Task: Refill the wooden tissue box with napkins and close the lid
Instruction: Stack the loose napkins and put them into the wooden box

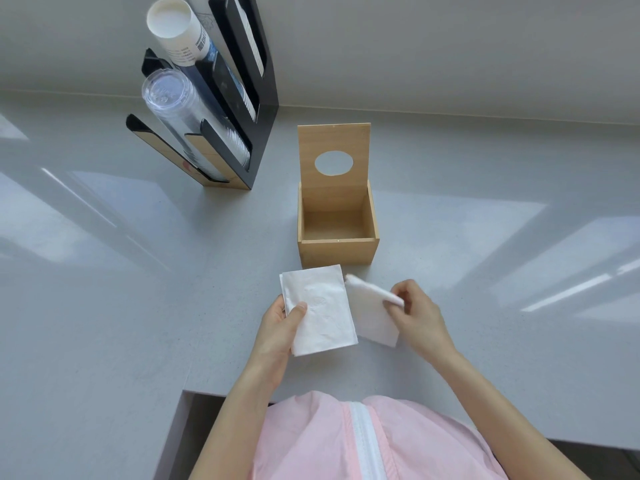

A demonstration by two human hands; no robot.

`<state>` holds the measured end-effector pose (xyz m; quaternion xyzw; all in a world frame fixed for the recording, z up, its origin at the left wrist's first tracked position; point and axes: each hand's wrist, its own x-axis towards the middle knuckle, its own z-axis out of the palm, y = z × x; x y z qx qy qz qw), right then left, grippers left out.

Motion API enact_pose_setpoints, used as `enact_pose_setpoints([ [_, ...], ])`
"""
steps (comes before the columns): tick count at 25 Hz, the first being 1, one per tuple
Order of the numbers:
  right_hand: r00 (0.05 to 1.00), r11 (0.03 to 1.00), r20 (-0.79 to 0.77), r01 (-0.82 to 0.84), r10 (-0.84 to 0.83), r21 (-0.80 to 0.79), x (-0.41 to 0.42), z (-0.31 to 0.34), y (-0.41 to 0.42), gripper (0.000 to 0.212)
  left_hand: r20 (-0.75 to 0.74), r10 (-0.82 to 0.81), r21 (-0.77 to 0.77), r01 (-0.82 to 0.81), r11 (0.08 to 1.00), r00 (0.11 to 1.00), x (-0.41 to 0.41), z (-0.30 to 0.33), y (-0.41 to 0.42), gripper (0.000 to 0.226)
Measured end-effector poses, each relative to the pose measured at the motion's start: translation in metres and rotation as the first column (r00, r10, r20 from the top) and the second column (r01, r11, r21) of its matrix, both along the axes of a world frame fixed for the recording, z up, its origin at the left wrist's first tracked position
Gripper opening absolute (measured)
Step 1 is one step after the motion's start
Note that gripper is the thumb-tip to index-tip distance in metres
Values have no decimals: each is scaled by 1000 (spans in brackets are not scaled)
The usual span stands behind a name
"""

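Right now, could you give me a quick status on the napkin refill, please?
Left hand holds napkin stack; right hand pinches second napkin. Wooden tissue box empty, lid upright. Nothing in the way.

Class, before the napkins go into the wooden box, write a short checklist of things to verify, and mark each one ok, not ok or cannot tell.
1. Lid open and upright: ok.
2. Box has room inside: ok, nothing shows inside.
3. Left hand has a grip on its napkins: ok.
4. Right hand holds its folded napkin: ok.
5. Napkins fit the box opening: cannot tell.
6. Way from hands to box clear: ok.
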<state>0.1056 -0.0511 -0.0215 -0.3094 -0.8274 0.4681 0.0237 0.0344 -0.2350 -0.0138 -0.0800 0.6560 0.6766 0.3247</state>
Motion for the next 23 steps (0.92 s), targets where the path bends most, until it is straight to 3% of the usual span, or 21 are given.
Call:
enact_pose_setpoints([
  [3, 982, 950, -159, 50, -104, -309, -1, 32, 15, 9, -14, 11, -33, -11, 999, 1000, 3, -1, 0, 18],
  [5, 949, 808, -311, -149, -45, -570, -3, 57, 18, 8, -24, -3, -55, 2, 999, 1000, 4, -1, 1, 19],
  [7, 909, 620, -412, -356, 58, -699, -7, 73, 13, 13, -15, -44, -40, 43, 998, 999, 5, 0, 4, 23],
  [8, 904, 602, -409, -398, 127, -692, -10, 75, 8, 16, -13, -59, -28, 59, 998, 998, 6, 1, 6, 23],
  [11, 920, 823, -199, -391, 337, -412, -21, 56, -16, 23, -39, -81, -12, 81, 997, 996, 7, 5, 10, 21],
  [14, 952, 931, -4, -301, 307, -205, -24, 28, -30, 25, -20, -81, 0, 81, 997, 996, 9, 5, 10, 22],
  [19, 973, 964, 0, -230, 232, -136, -20, 14, -28, 41, 34, -35, 66, 33, 997, 999, 10, 2, 11, 31],
  [23, 980, 973, -67, -196, 189, -121, -19, 14, -30, 42, 104, -44, 177, 25, 984, 994, 8, 2, 12, 39],
])
